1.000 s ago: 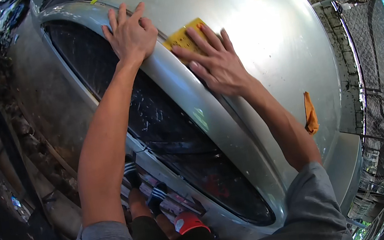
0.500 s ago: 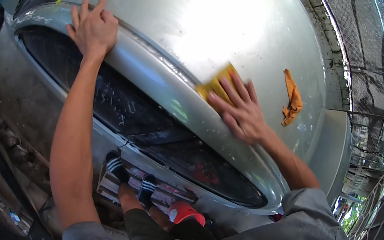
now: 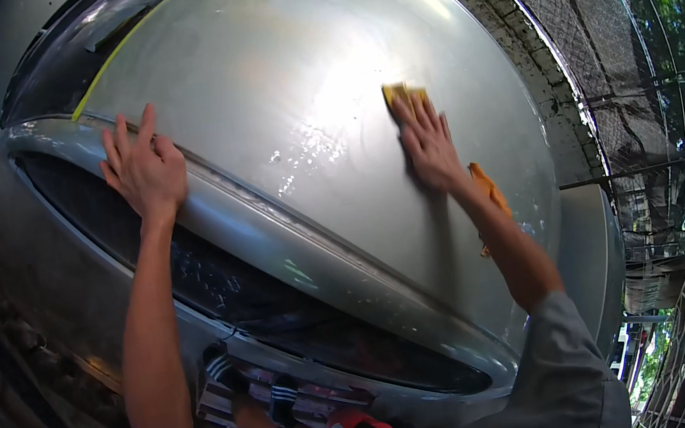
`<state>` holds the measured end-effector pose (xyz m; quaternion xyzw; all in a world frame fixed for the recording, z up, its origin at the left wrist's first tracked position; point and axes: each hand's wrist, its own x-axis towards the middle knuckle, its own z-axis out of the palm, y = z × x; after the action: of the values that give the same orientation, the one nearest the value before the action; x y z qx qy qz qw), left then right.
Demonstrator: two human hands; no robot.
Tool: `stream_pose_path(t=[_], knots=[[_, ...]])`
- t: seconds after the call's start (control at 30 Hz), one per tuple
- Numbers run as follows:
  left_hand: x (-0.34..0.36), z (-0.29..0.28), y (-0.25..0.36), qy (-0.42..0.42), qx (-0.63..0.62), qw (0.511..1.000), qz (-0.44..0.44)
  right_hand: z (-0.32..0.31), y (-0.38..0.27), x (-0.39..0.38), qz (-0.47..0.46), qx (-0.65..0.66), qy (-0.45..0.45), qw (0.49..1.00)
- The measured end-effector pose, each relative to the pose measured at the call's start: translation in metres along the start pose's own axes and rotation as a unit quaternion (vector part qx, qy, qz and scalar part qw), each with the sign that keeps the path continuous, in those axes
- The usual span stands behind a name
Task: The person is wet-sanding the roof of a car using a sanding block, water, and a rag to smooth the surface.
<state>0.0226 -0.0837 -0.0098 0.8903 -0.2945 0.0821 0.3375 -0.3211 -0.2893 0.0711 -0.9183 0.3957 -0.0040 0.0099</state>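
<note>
A silver car roof (image 3: pixel 245 96) fills the middle of the head view. My right hand (image 3: pixel 429 143) is out on the roof, pressing a folded yellow cloth (image 3: pixel 396 94) flat under its fingers. Small wet-looking specks glint on the paint to the left of that hand. With fingers spread, my left hand (image 3: pixel 146 172) rests on the roof's near edge, above the dark side window, and holds nothing. An orange cloth (image 3: pixel 487 186) lies on the roof, partly hidden behind my right forearm.
The windshield (image 3: pixel 72 64) with a yellow-green strip (image 3: pixel 104 72) along its edge is at the far left. A stone ledge (image 3: pixel 502 39) and mesh fence (image 3: pixel 626 39) run along the far right. Below, my feet stand on a slatted wooden platform (image 3: pixel 310 409), near a red object (image 3: pixel 360 422).
My right hand has moved the yellow cloth from the roof's near edge farther out onto the roof. My left hand stays on the edge. The view has shifted, showing more windshield.
</note>
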Motion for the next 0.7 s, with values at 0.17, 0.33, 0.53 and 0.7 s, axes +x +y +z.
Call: stream_pose_path(t=[0.17, 0.33, 0.53, 0.7], knots=[[-0.005, 0.005, -0.006, -0.03, 0.005, 0.999, 0.015, 0.018, -0.106, 0.059, -0.076, -0.012, 0.011, 0.997], [0.018, -0.006, -0.023, -0.002, -0.047, 0.997, 0.066, 0.012, -0.065, 0.072, -0.071, -0.041, -0.021, 0.996], [0.011, -0.001, -0.042, 0.012, -0.076, 0.995, 0.06, 0.022, -0.173, 0.068, -0.304, 0.051, -0.036, 0.951], [0.019, 0.005, -0.014, 0.018, -0.116, 0.991, 0.063, 0.007, -0.098, 0.123, -0.102, -0.032, 0.009, 0.994]])
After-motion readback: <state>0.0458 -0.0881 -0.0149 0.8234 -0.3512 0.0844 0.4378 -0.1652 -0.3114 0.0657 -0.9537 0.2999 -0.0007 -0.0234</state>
